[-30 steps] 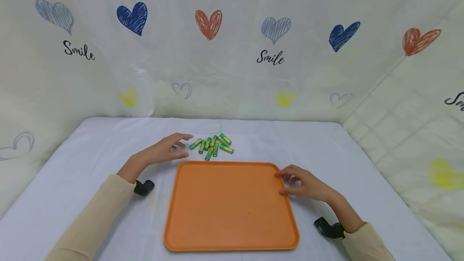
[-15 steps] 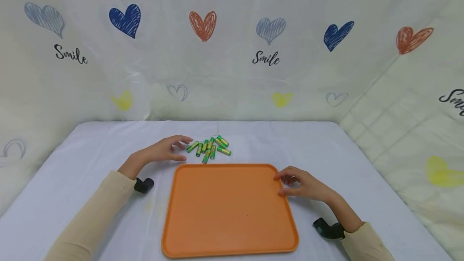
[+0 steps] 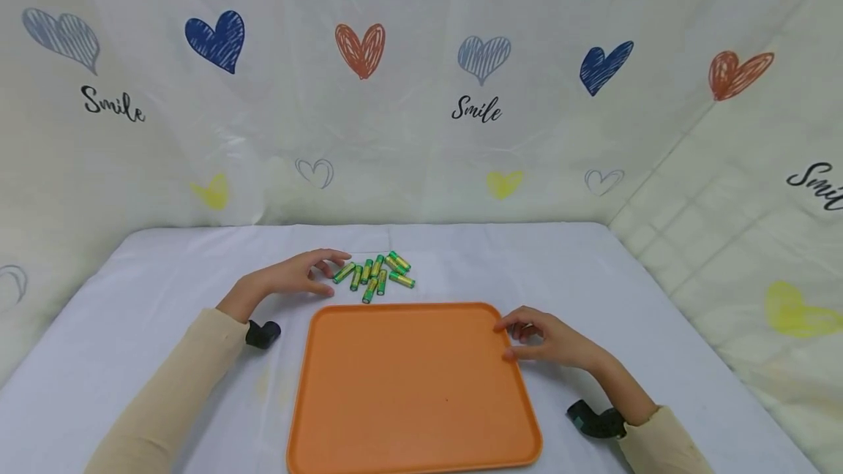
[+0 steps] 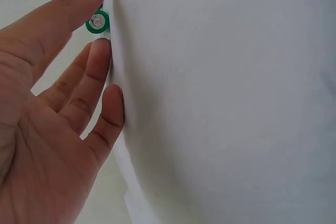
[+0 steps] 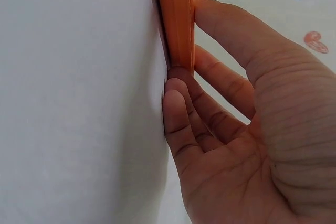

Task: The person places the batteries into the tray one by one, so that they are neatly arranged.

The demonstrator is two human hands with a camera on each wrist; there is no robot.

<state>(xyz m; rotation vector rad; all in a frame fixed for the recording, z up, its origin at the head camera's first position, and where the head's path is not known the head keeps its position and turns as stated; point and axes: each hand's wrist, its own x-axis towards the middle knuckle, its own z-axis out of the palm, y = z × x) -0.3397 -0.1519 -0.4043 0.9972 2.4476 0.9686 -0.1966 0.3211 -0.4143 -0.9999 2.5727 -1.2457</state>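
Observation:
Several green-and-yellow batteries [image 3: 372, 275] lie in a loose cluster behind the orange tray [image 3: 415, 386] in the head view. My left hand [image 3: 298, 274] is beside the cluster's left end, fingers loosely spread around the nearest battery without a grip. In the left wrist view, one battery's round end [image 4: 97, 21] shows just past the fingertips of that hand [image 4: 58, 98]; whether they touch it, I cannot tell. My right hand [image 3: 549, 339] rests at the tray's right rim. In the right wrist view its thumb [image 5: 220, 19] touches the tray's edge [image 5: 178, 19], and its other fingers bend loosely beside it.
A white cloth [image 3: 217, 415] covers the table. Behind it hangs a pale backdrop [image 3: 421, 130] printed with hearts and "Smile". Black wrist cameras sit at the left cuff [image 3: 263, 335] and the right cuff [image 3: 596, 419].
The left fingers have come nearer the leftmost battery. The right hand stays at the tray's rim. The head view has shifted slightly, so the tray and batteries appear lower and further left.

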